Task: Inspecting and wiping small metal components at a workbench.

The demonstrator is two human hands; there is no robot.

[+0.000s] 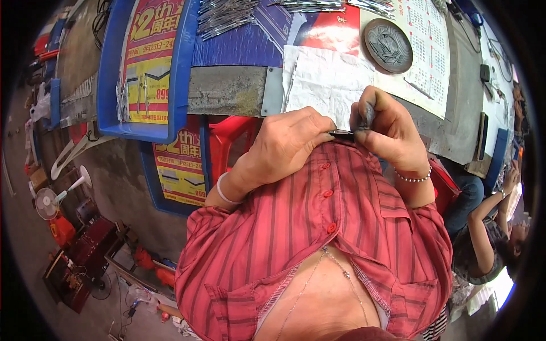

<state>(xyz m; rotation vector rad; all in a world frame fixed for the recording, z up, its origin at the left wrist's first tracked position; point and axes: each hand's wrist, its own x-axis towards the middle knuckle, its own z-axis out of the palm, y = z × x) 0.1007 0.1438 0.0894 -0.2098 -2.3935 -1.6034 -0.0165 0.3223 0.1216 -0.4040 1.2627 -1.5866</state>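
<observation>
At the table's near edge, close to the striped red shirt, my left hand [293,139] pinches one end of a slim metal piece [343,132]. My right hand [395,131] is closed at its other end, fingers curled. Something dark grey shows at the right fingertips; whether it is a cover, a small pad or dirt I cannot tell. White crumpled paper [321,85] lies just beyond both hands, with one thin metal piece [291,82] along its left side. A round dark dish [388,45] with a raised pattern stands past my right hand.
Bundles of slim silvery metal pieces [227,16] lie at the far side on a blue sheet [239,48]. To the left stands a blue tray [181,74] holding a few pieces; another blue tray [151,176] sits lower. A person [483,244] is at the right.
</observation>
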